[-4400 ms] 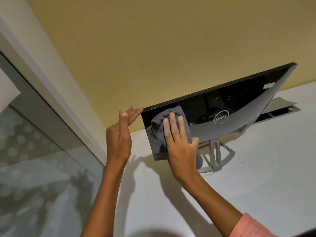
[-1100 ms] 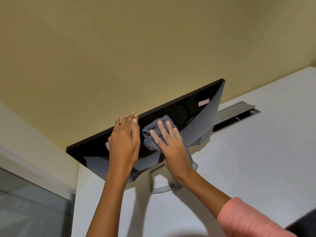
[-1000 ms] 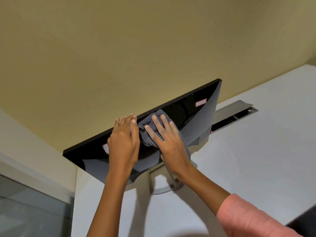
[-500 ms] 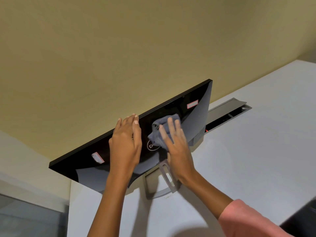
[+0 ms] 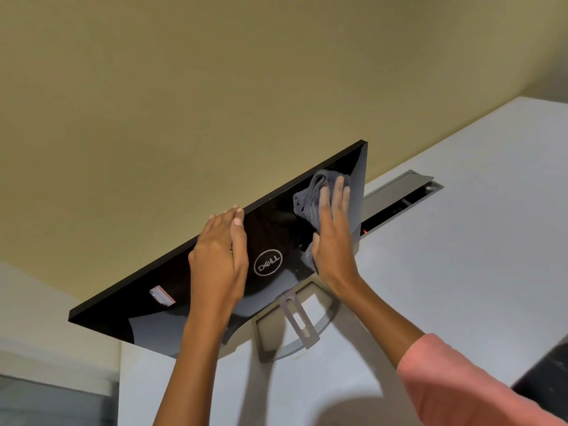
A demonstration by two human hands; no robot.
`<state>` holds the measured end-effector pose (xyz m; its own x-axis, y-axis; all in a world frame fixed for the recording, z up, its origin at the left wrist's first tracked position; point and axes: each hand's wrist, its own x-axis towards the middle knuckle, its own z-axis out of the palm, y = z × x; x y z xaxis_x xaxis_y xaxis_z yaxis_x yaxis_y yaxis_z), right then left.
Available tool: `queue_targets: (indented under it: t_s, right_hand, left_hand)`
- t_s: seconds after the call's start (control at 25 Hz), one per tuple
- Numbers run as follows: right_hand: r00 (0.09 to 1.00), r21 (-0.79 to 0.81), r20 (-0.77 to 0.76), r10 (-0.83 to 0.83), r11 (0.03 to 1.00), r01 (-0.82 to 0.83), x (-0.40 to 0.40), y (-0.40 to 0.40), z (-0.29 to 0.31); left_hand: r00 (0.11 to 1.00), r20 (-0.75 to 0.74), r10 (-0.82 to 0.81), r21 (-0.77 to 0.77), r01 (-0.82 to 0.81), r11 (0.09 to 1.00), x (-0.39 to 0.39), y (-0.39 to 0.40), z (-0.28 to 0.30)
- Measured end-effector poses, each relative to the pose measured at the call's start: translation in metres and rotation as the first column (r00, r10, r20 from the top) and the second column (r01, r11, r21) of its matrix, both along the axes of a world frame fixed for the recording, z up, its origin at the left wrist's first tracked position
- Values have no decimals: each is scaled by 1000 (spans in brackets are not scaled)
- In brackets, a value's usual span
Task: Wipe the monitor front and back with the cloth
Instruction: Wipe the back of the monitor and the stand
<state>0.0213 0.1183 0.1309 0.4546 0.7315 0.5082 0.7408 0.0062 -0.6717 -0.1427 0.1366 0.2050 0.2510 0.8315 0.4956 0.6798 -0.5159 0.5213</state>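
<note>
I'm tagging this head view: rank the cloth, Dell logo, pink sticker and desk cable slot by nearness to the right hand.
1. cloth, pressed under the right hand
2. Dell logo, just left
3. desk cable slot, right, behind the monitor
4. pink sticker, far left

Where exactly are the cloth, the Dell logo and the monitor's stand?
cloth (image 5: 309, 199), head view, on its bunched folds left of the fingers.
logo (image 5: 268, 262), head view, middle of the ring.
stand (image 5: 297, 318), head view, on the upright slotted neck.
</note>
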Motion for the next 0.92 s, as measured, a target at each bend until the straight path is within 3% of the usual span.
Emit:
queue_targets:
  t_s: [0.08,0.16,0.28,0.36,0.52,0.64,0.76,0.84,0.92]
  right_hand:
    - [1000,-54,-24,9,999,-10,-11,-7,-11]
    - [996,-55,54,73,996,-70,-24,-13,-15]
    - [964,53,249,89,993,-106,-23,-8,-1]
    - [957,103,288,30,993,-62,-6,1,13]
    - [998,82,48,-50,996,46,42,17,21]
    - [998,50,-41,-54,997,57,56,21,9]
    - [935,-72,-339,-101,994,81,53,15,-13]
    - [921,-143,-376,-99,989,48,38,3,-29]
    - [954,-108,-298,7,993,-41,17,-9,-36]
  left_hand:
    - [999,-38,-36,-4,36,999,4,3,2]
    - [993,-82,-88,-13,87,996,11,6,6]
    - [988,-85,-132,-8,132,991,24,8,9]
    - [990,-62,-123,-17,122,992,26,9,9]
    - [991,-22,-134,-6,134,991,24,8,8]
    - [993,17,-120,-2,120,993,26,9,8]
    - [992,62,-110,-1,110,994,26,10,6]
    - [993,66,-101,2,101,995,26,9,4]
    - [993,68,-101,9,101,995,26,9,4]
